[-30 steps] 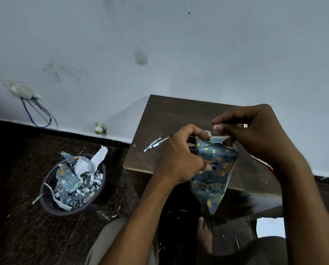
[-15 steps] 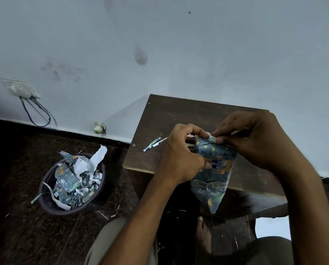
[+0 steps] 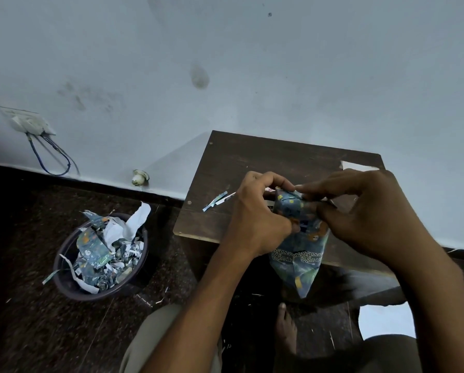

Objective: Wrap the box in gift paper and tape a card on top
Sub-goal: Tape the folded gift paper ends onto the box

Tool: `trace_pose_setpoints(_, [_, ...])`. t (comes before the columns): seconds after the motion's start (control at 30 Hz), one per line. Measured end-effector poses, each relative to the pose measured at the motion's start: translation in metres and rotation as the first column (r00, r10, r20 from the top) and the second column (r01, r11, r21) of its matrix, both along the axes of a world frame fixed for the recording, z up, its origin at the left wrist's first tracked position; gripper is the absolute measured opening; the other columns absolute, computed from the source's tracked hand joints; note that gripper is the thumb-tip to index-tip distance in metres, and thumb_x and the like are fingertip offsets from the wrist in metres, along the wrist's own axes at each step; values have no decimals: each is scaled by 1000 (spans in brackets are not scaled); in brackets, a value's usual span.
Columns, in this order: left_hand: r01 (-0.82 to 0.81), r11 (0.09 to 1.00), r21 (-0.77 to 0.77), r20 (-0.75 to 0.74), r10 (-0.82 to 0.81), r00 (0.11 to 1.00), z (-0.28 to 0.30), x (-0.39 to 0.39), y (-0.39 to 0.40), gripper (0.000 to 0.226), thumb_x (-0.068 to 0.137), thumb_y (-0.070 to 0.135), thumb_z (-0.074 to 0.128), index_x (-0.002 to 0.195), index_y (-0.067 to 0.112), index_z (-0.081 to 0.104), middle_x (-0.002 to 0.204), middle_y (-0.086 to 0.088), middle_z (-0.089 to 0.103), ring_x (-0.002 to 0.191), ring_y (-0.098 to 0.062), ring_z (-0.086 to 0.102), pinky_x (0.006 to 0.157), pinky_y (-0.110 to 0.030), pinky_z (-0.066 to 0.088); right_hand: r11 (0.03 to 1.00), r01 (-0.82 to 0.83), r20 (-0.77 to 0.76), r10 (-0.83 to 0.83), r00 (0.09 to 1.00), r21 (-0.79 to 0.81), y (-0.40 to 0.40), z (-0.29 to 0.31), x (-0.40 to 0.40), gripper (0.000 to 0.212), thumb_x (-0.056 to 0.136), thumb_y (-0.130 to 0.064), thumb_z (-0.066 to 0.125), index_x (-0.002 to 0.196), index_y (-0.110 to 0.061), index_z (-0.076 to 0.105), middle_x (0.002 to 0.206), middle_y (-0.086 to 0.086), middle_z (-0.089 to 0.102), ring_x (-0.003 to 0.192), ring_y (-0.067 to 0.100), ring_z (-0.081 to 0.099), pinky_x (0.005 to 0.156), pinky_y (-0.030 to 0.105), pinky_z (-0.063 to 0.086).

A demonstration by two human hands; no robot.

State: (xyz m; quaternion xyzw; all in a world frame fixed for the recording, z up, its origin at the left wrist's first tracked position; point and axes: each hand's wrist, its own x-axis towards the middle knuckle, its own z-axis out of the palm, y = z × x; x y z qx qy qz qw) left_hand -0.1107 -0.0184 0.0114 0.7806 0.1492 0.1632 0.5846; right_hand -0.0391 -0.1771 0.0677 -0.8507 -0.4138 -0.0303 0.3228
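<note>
Box (image 3: 298, 238): wrapped in dark blue gift paper printed with orange, yellow and green motifs and one pale patterned band across the lower part. Held in the air over the near edge of the counter (image 3: 252, 162), not resting on it. Pose: tilted, one pointed folded corner hanging down past the near edge, upper end raised between the two hands. Paper at the upper end is creased and bunched, folds not flat. Whether tape is on it cannot be told. A white card-like piece (image 3: 356, 165) lies flat at the far right corner of the counter, well apart from the box.
</note>
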Motion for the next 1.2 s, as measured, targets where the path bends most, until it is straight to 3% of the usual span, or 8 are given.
trace_pose_setpoints(0.3, [20, 998, -67, 47, -17, 999, 0, -2, -2, 62, 44, -14, 89, 86, 27, 68, 111, 3, 57, 91, 2, 63, 63, -20, 57, 957, 173, 377, -74, 923, -235, 2, -5, -49, 48, 69, -11, 77, 117, -15, 76, 91, 11, 77, 74, 36, 70, 58, 33, 50])
trace_pose_setpoints(0.4, [43, 995, -91, 59, -38, 998, -1, -4, -2, 56, 47, -17, 85, 84, 22, 69, 107, 2, 60, 93, -9, 67, 60, -27, 60, 977, 170, 438, -99, 893, -125, 2, -11, -63, 47, 70, -15, 69, 116, -11, 76, 90, 7, 79, 79, 30, 74, 63, 34, 57])
trace_pose_setpoints(0.5, [76, 981, -181, 30, -71, 997, 2, -7, -1, 56, 49, -26, 76, 84, 17, 70, 107, -2, 62, 94, -21, 69, 53, -36, 61, 948, 212, 112, -244, 963, 239, -4, -19, -54, 33, 82, -6, 79, 111, -21, 79, 90, -7, 78, 81, 11, 75, 72, 33, 61])
trace_pose_setpoints(0.6, [107, 973, -207, 12, -107, 994, 6, -8, 2, 60, 48, -30, 73, 84, 18, 71, 111, -4, 65, 96, -22, 69, 53, -33, 60, 826, 321, -302, -194, 933, 463, -10, -23, -41, 29, 84, 0, 78, 109, -15, 77, 87, -9, 79, 83, 5, 76, 75, 23, 61])
trace_pose_setpoints(0.7, [106, 972, -209, 13, -106, 994, 8, -7, 3, 62, 47, -28, 76, 82, 23, 71, 112, -7, 67, 99, -24, 69, 54, -28, 58, 775, 310, -395, -85, 915, 551, -14, -23, -34, 22, 87, 5, 73, 106, -6, 75, 84, -1, 79, 77, 16, 77, 72, 22, 59])
trace_pose_setpoints(0.83, [111, 977, -184, 5, -112, 994, 8, -9, 3, 61, 46, -24, 80, 83, 23, 71, 112, -3, 67, 100, -22, 69, 56, -35, 62, 797, 280, -356, -88, 930, 535, -13, -26, -33, 19, 88, 2, 74, 98, -14, 77, 81, -2, 78, 77, 15, 76, 70, 23, 59])
trace_pose_setpoints(1.03, [107, 980, -166, 12, -106, 994, 7, -9, 3, 60, 46, -23, 81, 87, 21, 72, 111, 2, 63, 100, -19, 69, 60, -43, 64, 944, 94, 56, -118, 991, 318, -7, -36, -30, 8, 81, -9, 77, 86, -14, 81, 85, -1, 65, 71, 7, 60, 63, 13, 44])
trace_pose_setpoints(1.2, [81, 986, -148, 14, -80, 997, 3, -9, 4, 57, 48, -23, 79, 82, 23, 72, 108, 5, 64, 96, -22, 71, 57, -45, 63, 957, -37, 126, 0, 992, 288, -8, -39, -33, 3, 78, -10, 78, 79, -10, 81, 83, 0, 64, 74, 15, 62, 61, 23, 45])
